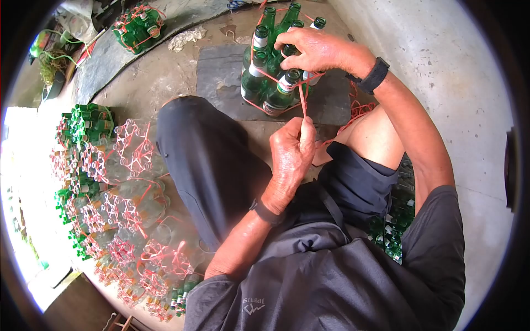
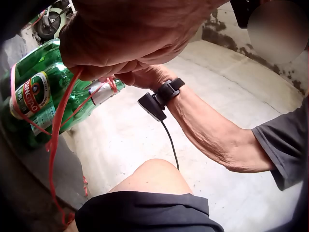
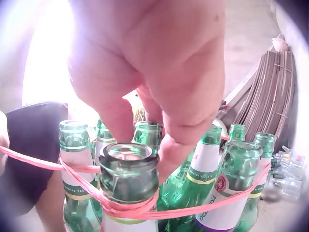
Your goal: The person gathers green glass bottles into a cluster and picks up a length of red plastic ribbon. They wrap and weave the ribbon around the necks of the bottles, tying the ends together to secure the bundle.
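Note:
A bundle of green glass beer bottles [image 1: 279, 99] stands on a dark slab, with pink plastic string [image 3: 193, 210] looped round the necks and a band lower down. The left hand [image 1: 290, 151] grips a strand of this string, pulled taut from the neck of the nearest bottle [image 3: 129, 179]. Over the bundle, the right hand [image 1: 323, 48] points its fingers down among the necks, curled about a middle bottle [image 3: 148, 135]. Its fingertips are partly hidden by the glass. A Tsingtao label [image 2: 34, 94] shows on one bottle's side in the left wrist view.
Many tied bundles of clear bottles [image 1: 132, 209] and green bottles [image 1: 91, 124] stand at the left. Another green bundle [image 1: 138, 27] is at the back. Loose pink string [image 1: 361, 107] lies by the right knee, near the concrete wall [image 1: 447, 66]. Stacked cardboard [image 3: 268, 92] leans behind.

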Demonstrator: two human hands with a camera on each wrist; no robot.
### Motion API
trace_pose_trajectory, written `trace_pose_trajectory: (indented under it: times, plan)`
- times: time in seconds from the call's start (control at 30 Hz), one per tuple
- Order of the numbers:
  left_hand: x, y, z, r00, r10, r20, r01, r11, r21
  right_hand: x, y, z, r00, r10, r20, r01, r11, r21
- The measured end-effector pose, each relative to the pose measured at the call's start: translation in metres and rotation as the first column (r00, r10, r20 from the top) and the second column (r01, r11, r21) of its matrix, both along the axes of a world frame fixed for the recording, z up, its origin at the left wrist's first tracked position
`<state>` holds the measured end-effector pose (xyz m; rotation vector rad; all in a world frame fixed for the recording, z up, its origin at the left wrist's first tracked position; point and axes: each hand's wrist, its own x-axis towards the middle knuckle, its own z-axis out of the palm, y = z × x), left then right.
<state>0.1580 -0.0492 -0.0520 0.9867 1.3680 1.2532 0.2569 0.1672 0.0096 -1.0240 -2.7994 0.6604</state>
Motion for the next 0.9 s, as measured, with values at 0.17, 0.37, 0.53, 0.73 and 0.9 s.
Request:
trace_pose_trajectory:
  times: [0.17, 0.37, 0.53, 0.73, 0.9]
  plan:
    - [-0.001, 0.0, 0.002, 1.0, 0.001, -0.013, -0.001, 1.0, 0.026, -0.006, 0.006, -0.005, 0.999, 0.001, 0.046, -0.003, 0.999, 0.048]
    - [0.001, -0.001, 0.004, 1.0, -0.014, 0.014, 0.014, 0.999, 0.042, -0.003, 0.008, -0.015, 0.998, -0.03, -0.057, 0.039, 0.987, 0.159]
    - [0.002, -0.002, 0.005, 0.998, -0.005, 0.062, 0.004, 1.0, 0.021, -0.001, 0.009, -0.015, 0.997, -0.036, -0.069, 0.048, 0.982, 0.18]
    - [0.003, -0.004, 0.008, 0.999, 0.009, 0.05, -0.013, 0.997, 0.076, 0.001, 0.014, -0.013, 0.997, -0.033, -0.073, 0.043, 0.989, 0.141]
    - [-0.002, -0.006, 0.004, 1.0, -0.014, 0.017, 0.014, 1.0, 0.024, 0.008, 0.001, -0.018, 0.959, 0.019, -0.281, 0.065, 0.956, 0.286]
